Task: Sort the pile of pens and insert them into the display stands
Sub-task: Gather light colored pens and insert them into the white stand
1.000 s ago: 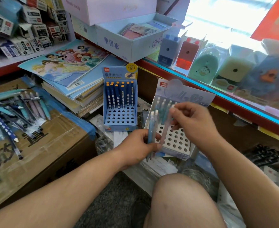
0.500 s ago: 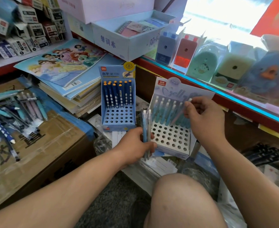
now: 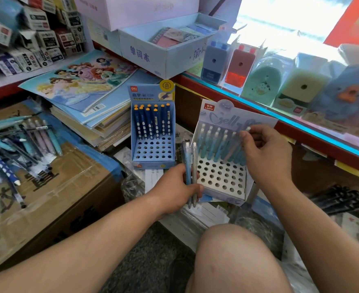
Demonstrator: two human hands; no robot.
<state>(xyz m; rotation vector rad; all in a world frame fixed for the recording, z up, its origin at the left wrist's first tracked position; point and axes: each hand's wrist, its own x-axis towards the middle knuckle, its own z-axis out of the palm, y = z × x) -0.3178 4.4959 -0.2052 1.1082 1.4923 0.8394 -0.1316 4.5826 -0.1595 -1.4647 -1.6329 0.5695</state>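
Observation:
My left hand (image 3: 177, 193) grips two pastel pens (image 3: 191, 166) upright just left of the white display stand (image 3: 221, 176). My right hand (image 3: 265, 153) pinches the top of a pinkish pen (image 3: 235, 146) that leans into the stand's back rows, among several pale blue pens standing there. The front rows of holes are bare. A blue display stand (image 3: 153, 149) behind holds several dark blue dotted pens with orange caps. The pile of loose pens (image 3: 15, 149) lies on a cardboard box (image 3: 64, 187) at the left.
A stack of colouring books (image 3: 85, 96) lies behind the box. An open blue carton (image 3: 163, 49) and pencil sharpeners (image 3: 240, 68) sit on the glass counter at the right. Black pens (image 3: 341, 199) lie low at the right. My knee (image 3: 233, 254) is in front.
My right hand took one pen from the bundle in my left hand and carried it right and up into the white stand's back rows. My left hand lowered with two pens.

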